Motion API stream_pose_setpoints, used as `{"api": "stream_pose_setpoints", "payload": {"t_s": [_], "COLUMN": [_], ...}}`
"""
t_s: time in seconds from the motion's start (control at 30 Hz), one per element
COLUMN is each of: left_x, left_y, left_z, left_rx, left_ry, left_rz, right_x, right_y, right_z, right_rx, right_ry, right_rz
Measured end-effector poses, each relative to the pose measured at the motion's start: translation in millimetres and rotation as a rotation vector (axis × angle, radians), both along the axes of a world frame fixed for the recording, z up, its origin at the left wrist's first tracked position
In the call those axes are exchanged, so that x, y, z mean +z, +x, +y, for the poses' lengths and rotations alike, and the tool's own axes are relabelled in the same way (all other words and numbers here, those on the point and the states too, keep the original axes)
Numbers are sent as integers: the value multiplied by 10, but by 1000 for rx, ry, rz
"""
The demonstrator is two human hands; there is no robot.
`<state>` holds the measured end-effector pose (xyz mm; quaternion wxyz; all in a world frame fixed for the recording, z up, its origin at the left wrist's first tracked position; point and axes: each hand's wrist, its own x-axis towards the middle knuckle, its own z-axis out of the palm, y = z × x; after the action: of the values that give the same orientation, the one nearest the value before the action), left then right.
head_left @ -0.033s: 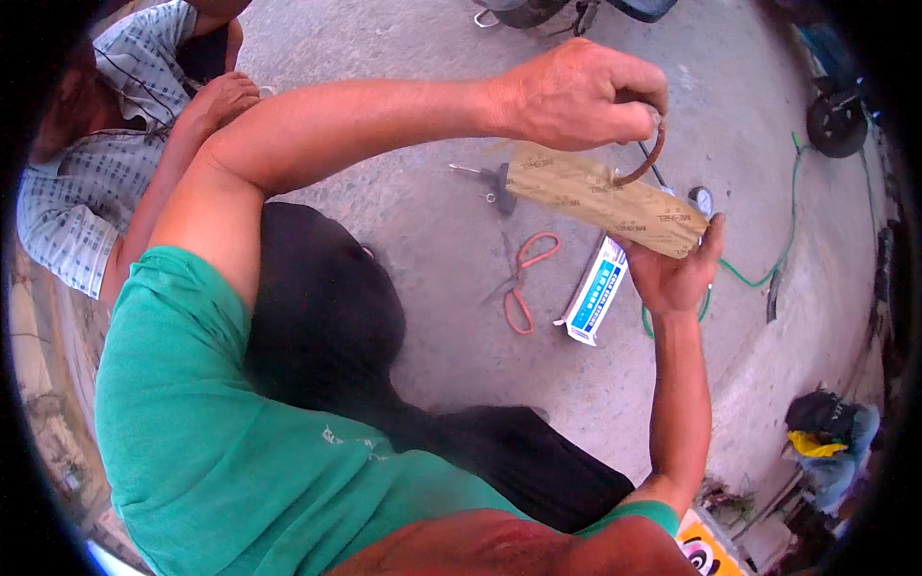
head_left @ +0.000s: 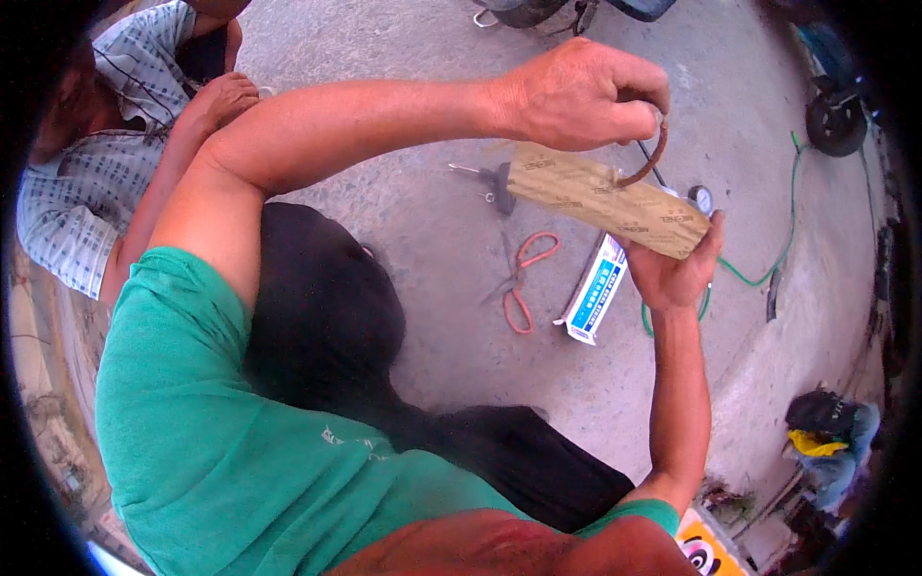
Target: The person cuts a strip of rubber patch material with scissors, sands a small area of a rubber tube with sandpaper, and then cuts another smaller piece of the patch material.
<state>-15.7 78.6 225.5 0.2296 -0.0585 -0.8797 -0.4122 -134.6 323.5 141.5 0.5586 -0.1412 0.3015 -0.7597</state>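
Paper point(head_left: 605, 200), right hand point(head_left: 674, 274) gripping, is being nudged rightward; string point(head_left: 655, 163), left hand point(head_left: 586, 96) pinching, is seemingly being peeled, next needing steadiness.

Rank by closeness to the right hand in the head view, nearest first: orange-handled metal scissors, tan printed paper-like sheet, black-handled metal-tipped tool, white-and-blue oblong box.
1. Tan sheet: touching the right hand.
2. White-and-blue box: just left of the hand.
3. Orange-handled scissors: left of the box.
4. Black-handled tool: upper left, by the sheet's left end.

grey concrete ground point(head_left: 451, 355) | 1 pair red-handled scissors point(head_left: 520, 279) | 1 blue-and-white box point(head_left: 595, 293) | curving green hose point(head_left: 752, 285)
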Motion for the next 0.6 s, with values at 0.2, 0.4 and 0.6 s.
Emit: {"api": "stream_pose_setpoints", "payload": {"t_s": [0.2,0.4,0.6], "left_x": [150,165,201], "left_y": [-28,-169,-217], "left_z": [149,249,388], "left_rx": [14,-42,-51], "left_ry": [434,682,702], "left_rz": [-104,-39,-49], "right_x": [-270,-43,113], "right_y": [-89,95,49], "right_z": [74,-14,-219], "right_rx": [5,-24,-499], "right_ry": [-113,338,412], "right_rz": [-132,848,1381]}}
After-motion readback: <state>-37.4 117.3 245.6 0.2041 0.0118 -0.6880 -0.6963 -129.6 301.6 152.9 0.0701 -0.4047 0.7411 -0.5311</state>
